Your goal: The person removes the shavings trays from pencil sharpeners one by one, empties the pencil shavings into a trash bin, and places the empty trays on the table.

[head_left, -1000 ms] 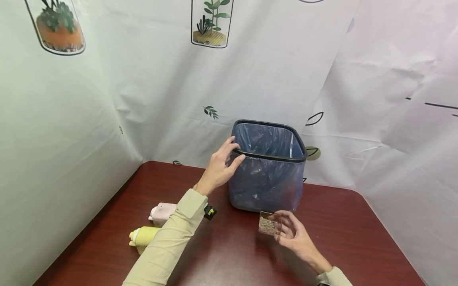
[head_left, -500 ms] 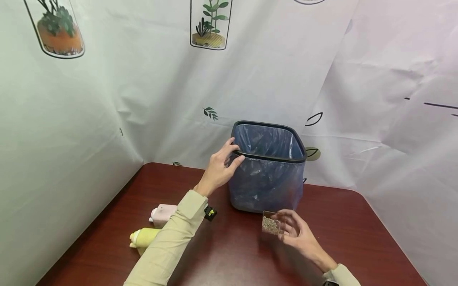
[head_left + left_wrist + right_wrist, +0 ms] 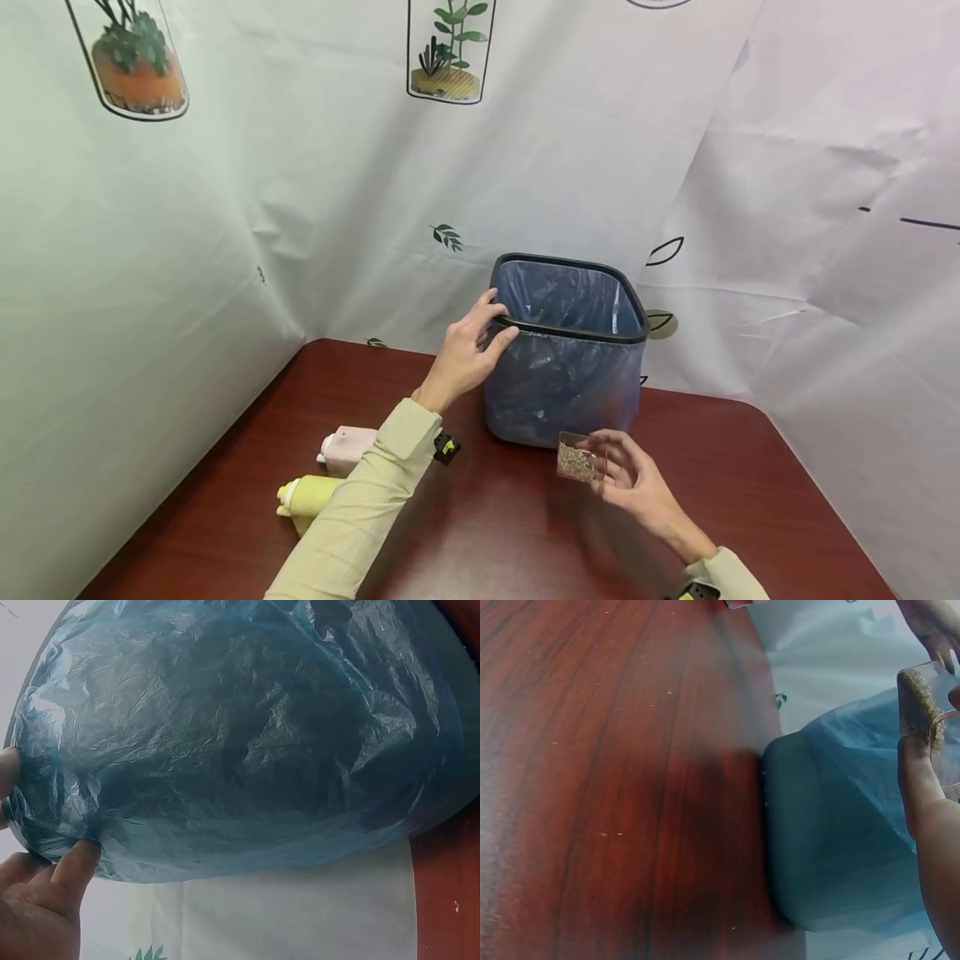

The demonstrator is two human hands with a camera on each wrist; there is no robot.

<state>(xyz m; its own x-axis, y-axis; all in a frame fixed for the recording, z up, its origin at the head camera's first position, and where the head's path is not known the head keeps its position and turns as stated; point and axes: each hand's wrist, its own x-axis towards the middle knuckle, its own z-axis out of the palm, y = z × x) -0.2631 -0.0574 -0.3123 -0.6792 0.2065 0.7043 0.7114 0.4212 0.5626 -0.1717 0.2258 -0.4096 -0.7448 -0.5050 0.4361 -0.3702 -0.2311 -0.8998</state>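
Note:
A dark trash bin, lined with a translucent blue bag (image 3: 562, 387), stands at the back of the table under a black rim (image 3: 577, 333). My left hand (image 3: 463, 354) grips the rim's near-left corner, thumb outside, with fingertips over the edge. The left wrist view shows its thumb against the bag (image 3: 225, 742). My right hand (image 3: 637, 483) holds a small clear plastic box (image 3: 573, 461) between thumb and fingers, in front of the bin's lower right. Brown, crumbly bits (image 3: 922, 701) lie inside the box. It is tilted and above the table.
A pink bottle (image 3: 348, 450) and a yellow bottle (image 3: 307, 497) lie at the left, partly hidden by the left sleeve. The table (image 3: 480, 517) is reddish-brown wood. White printed sheeting (image 3: 360, 200) hangs close behind it and along both sides.
My right hand has drifted right and slightly up with the clear box, tilting it a little. The left hand stays on the bin's rim.

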